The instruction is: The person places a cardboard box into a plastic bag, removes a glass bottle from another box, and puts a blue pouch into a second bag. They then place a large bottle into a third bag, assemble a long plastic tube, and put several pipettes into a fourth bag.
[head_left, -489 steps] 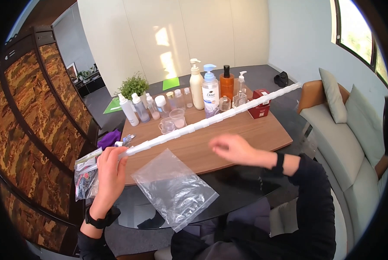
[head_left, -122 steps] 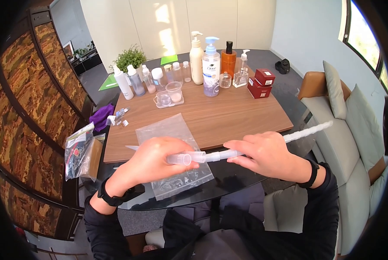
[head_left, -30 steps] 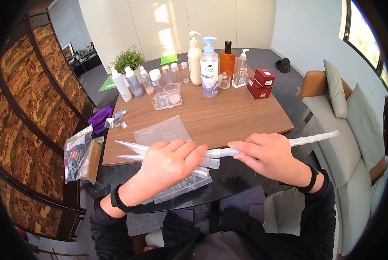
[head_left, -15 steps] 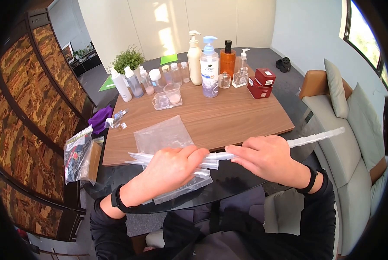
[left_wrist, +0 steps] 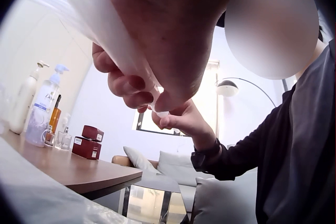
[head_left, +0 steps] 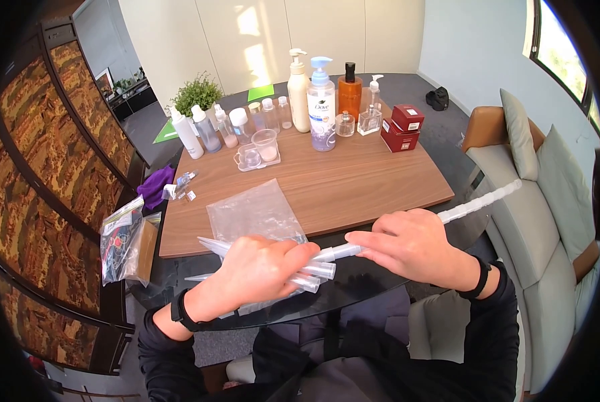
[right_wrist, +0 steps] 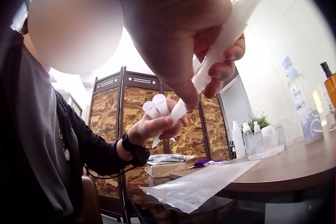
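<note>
My right hand [head_left: 407, 244] grips a long stack of nested translucent pipette tips [head_left: 481, 202], which slants up to the right past the table edge. My left hand [head_left: 263, 268] holds several loose pipette tips [head_left: 321, 269], their wide open ends poking out toward the right and their points to the left. Between the two hands, the stack's near end [head_left: 337, 252] reaches the left thumb and forefinger. In the right wrist view, two open rims [right_wrist: 159, 104] stand beside the tip that lines up with the stack. Below the left hand lies a clear zip bag [head_left: 253, 211], partly covered.
Pump bottles, one a Dove bottle [head_left: 322, 110], and small travel bottles [head_left: 209, 130] line the back of the wooden table [head_left: 360, 181]. Red boxes [head_left: 400, 137] stand at right, small cups on a clear tray [head_left: 259, 164] toward the left. Filled bags [head_left: 122, 244] lie far left.
Earlier the left hand alone held the long stack's end; now both hands hold tips. Over the last second the loose tips have fanned out downward and the stack's far end has swung upward.
</note>
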`<state>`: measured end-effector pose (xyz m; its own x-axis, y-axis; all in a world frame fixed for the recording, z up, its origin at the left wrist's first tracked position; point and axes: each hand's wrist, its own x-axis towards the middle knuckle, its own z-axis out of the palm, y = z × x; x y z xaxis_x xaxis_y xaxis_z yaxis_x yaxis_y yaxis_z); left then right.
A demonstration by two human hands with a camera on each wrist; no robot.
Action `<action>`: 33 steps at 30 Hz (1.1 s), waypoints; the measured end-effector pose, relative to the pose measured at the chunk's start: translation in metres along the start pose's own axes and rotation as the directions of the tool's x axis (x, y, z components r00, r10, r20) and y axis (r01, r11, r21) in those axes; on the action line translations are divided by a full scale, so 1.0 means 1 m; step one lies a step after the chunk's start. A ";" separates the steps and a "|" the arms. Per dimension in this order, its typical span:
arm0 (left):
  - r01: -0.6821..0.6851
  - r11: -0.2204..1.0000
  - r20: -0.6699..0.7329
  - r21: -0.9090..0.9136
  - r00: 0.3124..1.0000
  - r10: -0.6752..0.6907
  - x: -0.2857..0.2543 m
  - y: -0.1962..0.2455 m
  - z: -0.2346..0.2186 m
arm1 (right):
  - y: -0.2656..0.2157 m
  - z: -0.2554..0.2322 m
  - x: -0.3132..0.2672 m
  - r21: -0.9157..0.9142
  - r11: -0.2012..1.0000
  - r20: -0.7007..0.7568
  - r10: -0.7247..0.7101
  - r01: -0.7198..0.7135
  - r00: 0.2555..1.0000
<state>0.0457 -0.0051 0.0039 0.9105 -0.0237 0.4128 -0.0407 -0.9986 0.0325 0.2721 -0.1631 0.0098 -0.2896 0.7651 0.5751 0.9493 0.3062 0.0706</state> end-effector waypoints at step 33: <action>0.490 0.790 -0.158 -0.369 0.805 -0.573 -0.019 -0.033 -0.038 | 0.033 -0.028 -0.025 0.191 0.833 0.049 0.520 -0.519 0.853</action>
<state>0.0141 0.0300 0.0291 0.6911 0.5601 0.4569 0.2624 -0.7834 0.5634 0.3139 -0.1877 0.0203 0.2403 0.8395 0.4873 0.9180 -0.0334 -0.3951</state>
